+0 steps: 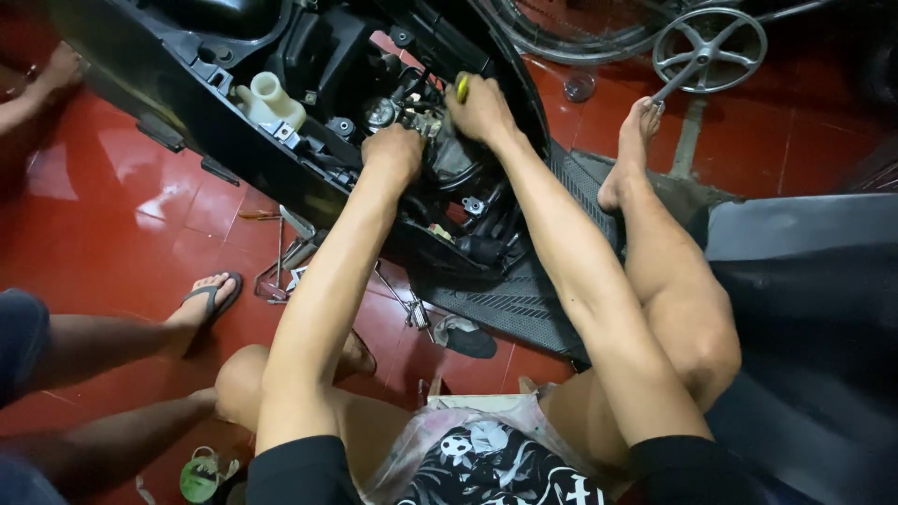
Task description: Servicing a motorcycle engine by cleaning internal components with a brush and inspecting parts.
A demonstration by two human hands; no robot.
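Both my arms reach into the open body of a black scooter (187, 89) lying across a red tiled floor. My left hand (393, 151) is closed in a fist and presses on the metal engine parts (426, 122) inside; what it holds is hidden. My right hand (482, 108) grips a tool with a yellow handle (462, 88), its tip down among the same parts. A round metal cap (380, 112) sits just left of my hands. A white plastic tank (269, 101) stands further left in the bay.
Loose metal tools (285, 252) lie on the floor by the scooter's edge. Another person's sandalled foot (208, 299) and legs come in from the left, and another hand (58, 70) rests top left. A wheel rim (709, 47) lies at the top right. My bare right foot (631, 140) rests on the black footboard (524, 299).
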